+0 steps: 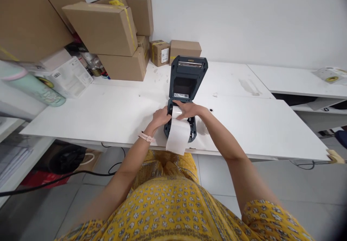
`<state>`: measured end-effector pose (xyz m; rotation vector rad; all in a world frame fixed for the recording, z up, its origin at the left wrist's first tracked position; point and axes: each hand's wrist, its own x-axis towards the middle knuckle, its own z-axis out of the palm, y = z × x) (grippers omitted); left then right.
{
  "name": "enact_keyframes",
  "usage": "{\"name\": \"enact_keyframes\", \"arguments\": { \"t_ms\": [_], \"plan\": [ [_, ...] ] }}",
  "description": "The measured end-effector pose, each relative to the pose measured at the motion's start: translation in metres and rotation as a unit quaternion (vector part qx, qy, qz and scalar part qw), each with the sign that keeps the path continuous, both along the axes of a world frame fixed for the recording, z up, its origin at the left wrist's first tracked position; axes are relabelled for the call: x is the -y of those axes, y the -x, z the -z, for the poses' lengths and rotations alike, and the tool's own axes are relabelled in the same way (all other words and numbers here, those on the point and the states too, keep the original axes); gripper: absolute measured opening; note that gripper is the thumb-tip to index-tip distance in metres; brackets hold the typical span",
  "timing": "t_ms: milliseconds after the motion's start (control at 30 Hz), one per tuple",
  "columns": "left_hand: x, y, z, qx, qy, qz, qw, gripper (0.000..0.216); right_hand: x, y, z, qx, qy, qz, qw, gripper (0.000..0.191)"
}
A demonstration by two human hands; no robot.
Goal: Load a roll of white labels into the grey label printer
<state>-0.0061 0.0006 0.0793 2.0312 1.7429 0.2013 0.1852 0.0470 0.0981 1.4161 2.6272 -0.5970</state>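
Observation:
A dark blue-grey label printer [193, 130] stands near the table's front edge with its lid [187, 71] raised. Inside lies a white label roll [176, 111], and its loose strip [178, 136] runs toward me, past the table edge. My right hand [188, 109] reaches over the roll from the right, thumb on the near side and fingers on the far side. My left hand [161, 117], with a pink watch band at the wrist, is curled against the printer's left side. Its fingertips are partly hidden by the printer's edge.
Cardboard boxes [103, 27] are stacked at the back left, with two smaller boxes [160, 53] behind the printer. A mint-green bottle [35, 85] and a white box [69, 78] stand at left. A small black ring [211, 110] lies right of the printer on the white table [257, 125].

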Motion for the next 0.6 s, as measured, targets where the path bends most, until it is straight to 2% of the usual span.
{"name": "enact_keyframes", "arguments": {
  "t_ms": [67, 133, 233, 300, 367, 433, 500, 600],
  "plan": [
    [0.0, 0.0, 0.001, -0.001, 0.0, 0.004, 1.0, 0.052, -0.004, 0.004, 0.003, 0.004, 0.006, -0.001, 1.0, 0.114],
    [0.0, 0.001, 0.002, -0.002, 0.0, 0.003, 1.0, 0.054, -0.003, 0.002, 0.0, -0.051, 0.009, -0.009, 0.999, 0.115],
    [0.0, 0.002, 0.003, -0.002, 0.001, -0.002, 1.0, 0.054, 0.013, -0.019, -0.022, -0.187, 0.017, -0.052, 0.981, 0.111],
    [0.002, 0.003, 0.005, 0.006, -0.001, -0.005, 1.0, 0.053, 0.034, -0.046, -0.044, -0.275, -0.009, -0.061, 0.959, 0.108],
    [0.004, 0.003, 0.006, 0.019, -0.009, -0.008, 1.0, 0.054, 0.062, -0.081, -0.062, -0.348, -0.059, -0.014, 0.936, 0.108],
    [0.005, 0.003, 0.007, 0.031, -0.017, -0.011, 0.999, 0.055, 0.09, -0.118, -0.068, -0.39, -0.084, 0.073, 0.914, 0.103],
    [0.004, 0.003, 0.009, 0.036, -0.019, -0.018, 0.999, 0.056, 0.111, -0.153, -0.058, -0.407, -0.06, 0.163, 0.897, 0.09],
    [0.003, 0.003, 0.011, 0.038, -0.015, -0.026, 0.999, 0.057, 0.119, -0.191, -0.018, -0.403, -0.043, 0.249, 0.879, 0.072]
  ]
}}
